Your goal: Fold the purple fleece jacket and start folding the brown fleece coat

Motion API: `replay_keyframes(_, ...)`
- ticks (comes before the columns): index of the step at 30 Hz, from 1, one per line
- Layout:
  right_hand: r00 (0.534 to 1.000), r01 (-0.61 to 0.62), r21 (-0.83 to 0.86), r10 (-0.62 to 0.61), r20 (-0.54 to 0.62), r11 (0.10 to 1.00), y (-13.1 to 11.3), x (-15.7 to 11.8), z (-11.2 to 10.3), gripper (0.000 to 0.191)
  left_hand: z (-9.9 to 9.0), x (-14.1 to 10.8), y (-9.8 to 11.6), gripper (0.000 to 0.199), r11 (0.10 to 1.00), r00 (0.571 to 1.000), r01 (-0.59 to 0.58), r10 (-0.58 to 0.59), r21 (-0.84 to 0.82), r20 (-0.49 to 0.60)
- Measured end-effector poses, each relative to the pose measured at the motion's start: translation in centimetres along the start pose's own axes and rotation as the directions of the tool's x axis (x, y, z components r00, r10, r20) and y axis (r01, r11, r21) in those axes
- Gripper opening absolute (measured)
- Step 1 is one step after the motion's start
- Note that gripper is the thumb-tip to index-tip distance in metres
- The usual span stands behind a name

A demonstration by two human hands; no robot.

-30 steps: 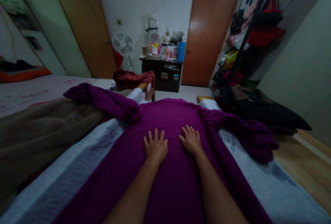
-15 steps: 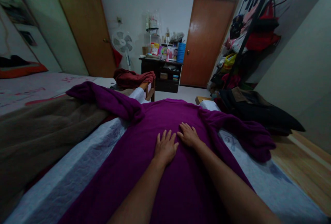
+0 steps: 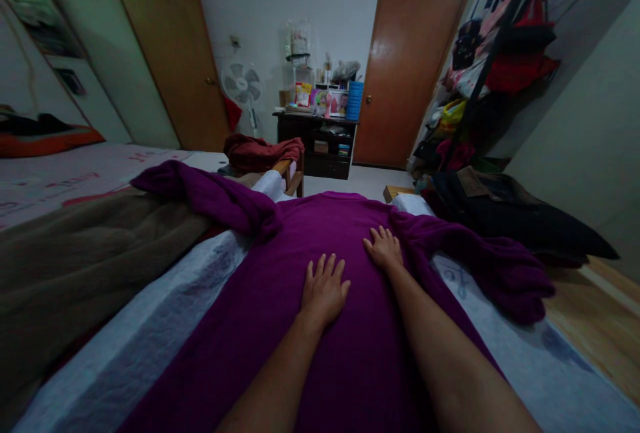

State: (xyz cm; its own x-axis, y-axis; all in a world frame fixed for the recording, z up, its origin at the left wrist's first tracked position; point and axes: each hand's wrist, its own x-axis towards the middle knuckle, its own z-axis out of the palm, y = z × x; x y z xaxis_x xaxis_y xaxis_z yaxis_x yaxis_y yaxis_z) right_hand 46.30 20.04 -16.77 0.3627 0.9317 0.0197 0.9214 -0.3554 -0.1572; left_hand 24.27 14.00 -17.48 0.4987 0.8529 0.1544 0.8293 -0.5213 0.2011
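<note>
A long purple garment (image 3: 270,313) lies spread over a pale blue-white patterned mattress (image 3: 165,313), its neckline at the far end. One sleeve stretches left onto a brown blanket (image 3: 110,246); the other reaches right across the mattress. My left hand (image 3: 326,288) rests flat on the middle of the garment, fingers spread. Farther forward and to the right, my right hand (image 3: 385,247) lies on the cloth near the base of the right sleeve, its fingers apart. Neither hand holds anything.
Folded dark clothes (image 3: 520,213) are stacked at the right. A reddish cloth (image 3: 263,151) hangs over a wooden frame beyond the left sleeve. Farther back stand a white fan (image 3: 243,84), a black cabinet (image 3: 313,165) and a wooden door (image 3: 400,73); bags (image 3: 523,69) hang at the right.
My right hand has slid right and slightly forward over the garment, away from my left hand. My left hand has barely moved. The camera view has shifted slightly.
</note>
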Motion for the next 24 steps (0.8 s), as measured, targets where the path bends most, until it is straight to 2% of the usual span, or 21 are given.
replay_keyframes(4, 0.989, -0.137, 0.023, 0.138, -0.060, 0.990, -0.3, -0.4, 0.3, 0.067, 0.2, 0.0, -0.1, 0.055, 1.000, 1.000, 0.005, -0.005, -0.007, -0.013)
replay_keyframes(8, 0.988, -0.146, 0.014, 0.147, -0.039, 0.989, -0.4, -0.6, -0.2, 0.068, 0.3, 0.0, -0.1, 0.054, 1.000, 1.000, 0.010, -0.010, -0.014, -0.007)
replay_keyframes(12, 0.999, 0.002, 0.066, -0.005, 0.047, 0.998, 0.5, -0.8, -2.0, 0.060, 0.3, 0.1, -0.1, 0.055, 1.000, 1.000, 0.008, -0.008, -0.016, -0.006)
replay_keyframes(14, 0.992, 0.088, 0.109, -0.097, 0.075, 0.990, 1.3, -1.3, -3.6, 0.049, 0.2, 0.1, -0.1, 0.055, 1.000, 1.000, 0.013, -0.013, -0.015, -0.002)
replay_keyframes(16, 0.989, 0.124, 0.129, -0.132, 0.060, 0.984, 2.4, -2.3, -5.5, 0.040, 0.2, 0.2, -0.1, 0.055, 1.000, 1.000, 0.017, -0.017, -0.015, 0.005)
replay_keyframes(18, 0.990, 0.139, 0.158, -0.139, -0.010, 0.978, 3.9, -3.8, -7.6, 0.039, 0.1, 0.2, -0.2, 0.054, 1.000, 1.000, 0.018, -0.018, -0.015, 0.014)
replay_keyframes(20, 0.982, 0.160, 0.220, -0.132, -0.137, 0.962, 5.5, -5.8, -9.5, 0.039, 0.1, 0.2, -0.2, 0.054, 1.000, 1.000, 0.012, -0.011, -0.011, 0.011)
replay_keyframes(22, 0.956, 0.176, 0.256, -0.104, -0.273, 0.951, 7.5, -8.0, -11.1, 0.037, 0.0, 0.1, -0.3, 0.054, 1.000, 1.000, 0.003, -0.003, -0.007, 0.004)
replay_keyframes(24, 0.924, 0.146, 0.181, -0.068, -0.377, 0.973, 9.7, -10.2, -12.3, 0.033, -0.1, 0.1, -0.3, 0.054, 1.000, 1.000, -0.005, 0.005, -0.001, -0.006)
